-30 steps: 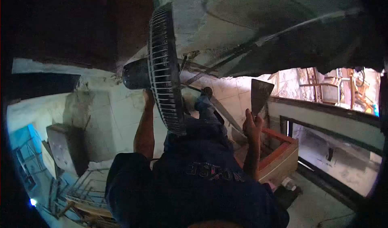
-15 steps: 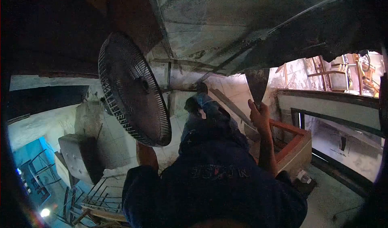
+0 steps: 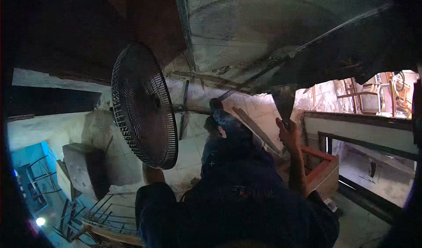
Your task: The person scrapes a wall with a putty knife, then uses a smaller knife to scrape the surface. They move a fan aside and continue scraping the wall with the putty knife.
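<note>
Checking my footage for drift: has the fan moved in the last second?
Yes. The fan has swung left, nearer the grey chair, and its grille now shows rather than its edge.

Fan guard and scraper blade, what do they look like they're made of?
Fan guard: probably dark-coated metal wire, possibly plastic, judging by its thin see-through ribs. Scraper blade, in the right hand: likely thin steel, dull grey, flat with straight edges.

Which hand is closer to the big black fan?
Left. The left arm goes up behind the fan at its lower edge, and its hand is hidden there. The right hand is far across the body, gripping a scraper.
</note>
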{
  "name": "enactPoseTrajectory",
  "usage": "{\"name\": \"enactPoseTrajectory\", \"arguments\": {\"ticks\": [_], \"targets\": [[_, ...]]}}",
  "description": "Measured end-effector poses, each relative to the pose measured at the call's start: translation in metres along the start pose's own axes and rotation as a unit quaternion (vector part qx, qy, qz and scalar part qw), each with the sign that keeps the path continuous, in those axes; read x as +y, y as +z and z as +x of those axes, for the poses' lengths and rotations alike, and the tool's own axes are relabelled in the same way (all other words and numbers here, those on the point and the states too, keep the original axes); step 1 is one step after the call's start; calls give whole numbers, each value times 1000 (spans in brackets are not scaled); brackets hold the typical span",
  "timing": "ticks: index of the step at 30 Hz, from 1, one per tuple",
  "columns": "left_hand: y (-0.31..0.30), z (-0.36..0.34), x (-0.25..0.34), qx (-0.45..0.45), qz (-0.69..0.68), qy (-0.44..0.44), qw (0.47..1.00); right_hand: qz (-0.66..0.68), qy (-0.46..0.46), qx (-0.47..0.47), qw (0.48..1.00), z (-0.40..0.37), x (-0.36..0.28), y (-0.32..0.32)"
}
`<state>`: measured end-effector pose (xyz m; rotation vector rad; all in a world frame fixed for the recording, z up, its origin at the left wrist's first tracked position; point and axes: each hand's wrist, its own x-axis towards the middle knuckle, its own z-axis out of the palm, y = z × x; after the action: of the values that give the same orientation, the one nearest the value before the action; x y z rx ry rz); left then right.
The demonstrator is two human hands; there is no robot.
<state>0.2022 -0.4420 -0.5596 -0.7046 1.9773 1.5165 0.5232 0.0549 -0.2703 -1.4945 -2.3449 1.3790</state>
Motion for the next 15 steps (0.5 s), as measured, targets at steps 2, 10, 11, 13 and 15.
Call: {"name": "enactPoseTrajectory", "arguments": {"ticks": [2,10,11,13,15], "targets": [[-15,3,3,-2,22,5,1000,12,30,0,999,1,4,0],[41,37,9,-98,96,18,990,-30,18,17,999,0,9,-5],[47,38,2,-111,106,15,988,-45,3,7,999,0,13,-6],[55,45,-2,-132,121,19,984,-67,36,0,997,4,23,-6],[64,53,-1,-149,132,28,980,-57,50,7,997,6,24,-2]]}}
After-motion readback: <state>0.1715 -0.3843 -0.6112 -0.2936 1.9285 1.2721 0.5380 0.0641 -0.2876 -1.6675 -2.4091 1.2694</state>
